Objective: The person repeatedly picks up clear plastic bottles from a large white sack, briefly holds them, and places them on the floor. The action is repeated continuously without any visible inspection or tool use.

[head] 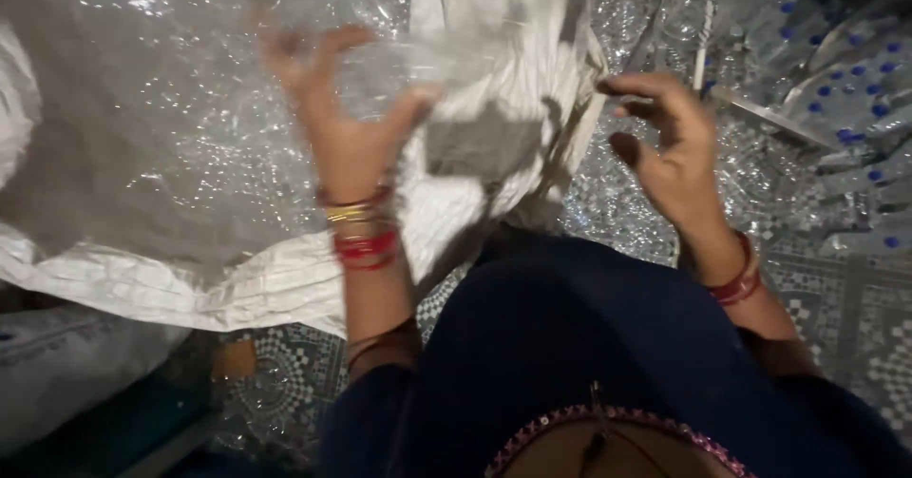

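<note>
My left hand [347,131] is raised over a big white woven sack [190,278] filled with clear plastic bottles [171,145]. Its fingers are spread around a blurred clear plastic bottle [418,65] that sits between the thumb and the fingers. My right hand [670,150] hovers to the right of the sack with its fingers curled and the thumb meeting the fingertips. Nothing shows in it. Both wrists wear red and gold bangles.
A heap of clear bottles with blue caps [836,88] lies on the patterned tile floor [874,345] at the upper right. Another white sack [57,364] sits at the lower left. My dark blue clothing [570,345] fills the bottom middle.
</note>
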